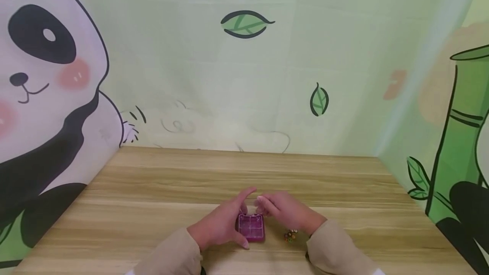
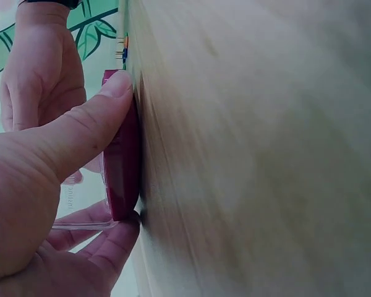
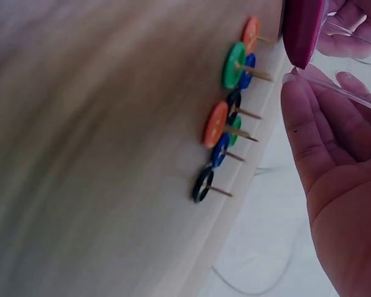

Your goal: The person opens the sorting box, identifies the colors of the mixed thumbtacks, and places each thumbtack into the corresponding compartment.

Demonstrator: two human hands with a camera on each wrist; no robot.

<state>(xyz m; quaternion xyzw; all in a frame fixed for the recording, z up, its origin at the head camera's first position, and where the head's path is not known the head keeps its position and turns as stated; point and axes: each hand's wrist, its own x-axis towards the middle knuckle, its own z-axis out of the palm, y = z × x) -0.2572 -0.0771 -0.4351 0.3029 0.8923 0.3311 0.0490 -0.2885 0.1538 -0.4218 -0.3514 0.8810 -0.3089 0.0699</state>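
A small magenta compartment box (image 1: pixel 251 227) lies on the table, its clear lid (image 2: pixel 80 226) raised at the far edge. My left hand (image 1: pixel 223 220) grips the box from the left, thumb along the near side and fingers round the far corner. At the far right corner, my right hand (image 1: pixel 284 209) holds the clear lid, with fingers behind it; the lid's edge crosses them in the right wrist view. Beside the box, under my right wrist, sit several thumbtacks (image 1: pixel 290 235) with orange, green (image 3: pixel 234 65), blue and black heads, points up.
The wood-grain table (image 1: pixel 160 181) runs back to a pale green cloth backdrop (image 1: pixel 198 63) with leaf drawings. Printed panda and bamboo panels stand at the left and right sides.
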